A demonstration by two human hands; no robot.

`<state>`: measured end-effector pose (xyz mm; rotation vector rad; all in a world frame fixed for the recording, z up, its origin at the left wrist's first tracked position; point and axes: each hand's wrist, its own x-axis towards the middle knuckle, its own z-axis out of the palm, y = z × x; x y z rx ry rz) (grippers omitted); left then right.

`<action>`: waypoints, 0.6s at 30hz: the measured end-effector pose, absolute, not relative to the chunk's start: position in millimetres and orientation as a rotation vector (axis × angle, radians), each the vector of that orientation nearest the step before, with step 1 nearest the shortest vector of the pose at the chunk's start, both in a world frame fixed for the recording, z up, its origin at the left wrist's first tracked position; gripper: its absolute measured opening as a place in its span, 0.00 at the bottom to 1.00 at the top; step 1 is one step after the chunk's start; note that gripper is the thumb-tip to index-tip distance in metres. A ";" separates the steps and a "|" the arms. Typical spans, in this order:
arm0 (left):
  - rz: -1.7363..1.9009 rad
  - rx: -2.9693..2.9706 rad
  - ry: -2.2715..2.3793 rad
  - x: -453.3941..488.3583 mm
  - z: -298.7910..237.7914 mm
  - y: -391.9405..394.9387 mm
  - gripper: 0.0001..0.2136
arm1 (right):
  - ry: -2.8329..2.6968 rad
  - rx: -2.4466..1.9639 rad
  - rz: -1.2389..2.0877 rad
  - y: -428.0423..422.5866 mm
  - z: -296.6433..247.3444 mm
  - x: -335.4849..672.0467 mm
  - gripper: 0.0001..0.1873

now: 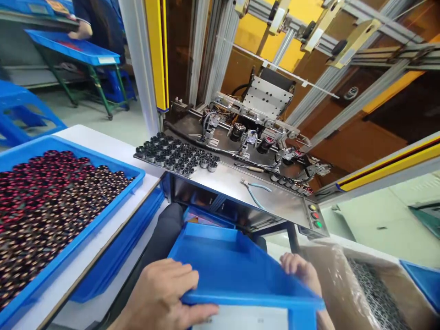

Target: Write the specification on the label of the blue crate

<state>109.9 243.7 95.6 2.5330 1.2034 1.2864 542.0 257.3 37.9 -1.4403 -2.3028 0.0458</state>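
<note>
Blue plastic tray (223,266), empty and low over the lap, is gripped at its near rim by both hands, left hand (165,295) and right hand (302,272); keeping it level should steady it.

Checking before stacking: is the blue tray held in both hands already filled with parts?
No, the blue tray gripped by the left hand and right hand shows only a bare blue floor.

Pale floor (103,120) — green-legged table (99,87)
</note>
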 end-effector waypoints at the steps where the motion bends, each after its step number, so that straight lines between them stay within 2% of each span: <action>1: 1.269 2.525 1.204 107.3 86.7 244.8 0.32 | -2.266 -1.462 0.084 267.0 51.9 544.1 0.34; 5: 1.168 2.501 1.137 96.1 68.4 251.0 0.30 | -2.185 -1.565 0.164 334.8 116.8 540.1 0.33; 9: 1.167 2.451 1.072 91.9 65.1 265.4 0.27 | -2.265 -1.584 0.124 438.0 160.2 504.2 0.25; 14: 1.029 2.472 1.021 90.8 48.5 275.1 0.29 | -2.477 -1.636 -0.002 565.1 172.2 458.5 0.19; 18: 1.042 2.444 1.035 85.8 32.9 277.5 0.26 | -2.674 -1.705 -0.008 618.3 169.5 447.0 0.14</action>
